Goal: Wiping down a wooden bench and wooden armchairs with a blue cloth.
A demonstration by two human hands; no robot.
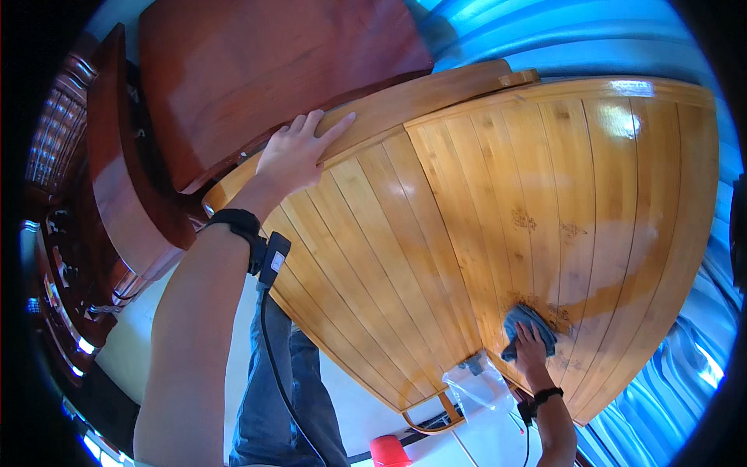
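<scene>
My left hand (297, 149) rests with spread fingers on the long side rail of a slatted bamboo surface (385, 204), holding nothing. A black strap with a small device and cable is on that wrist. Towards the lower right, my right hand (531, 350) presses a folded grey-blue cloth (528, 330) onto a second slatted bamboo panel (525, 175), beside dark printed or carved decoration. My fingers lie over the cloth. The palm side is hidden.
Dark red wooden furniture (262, 76) stands against the rail, with a carved chair (122, 163) at the left. A clear plastic bag (478, 388) hangs at the panel's lower edge. Below are a red bucket-like container (390, 450) and cables. Blue curtains (642, 373) border the right side.
</scene>
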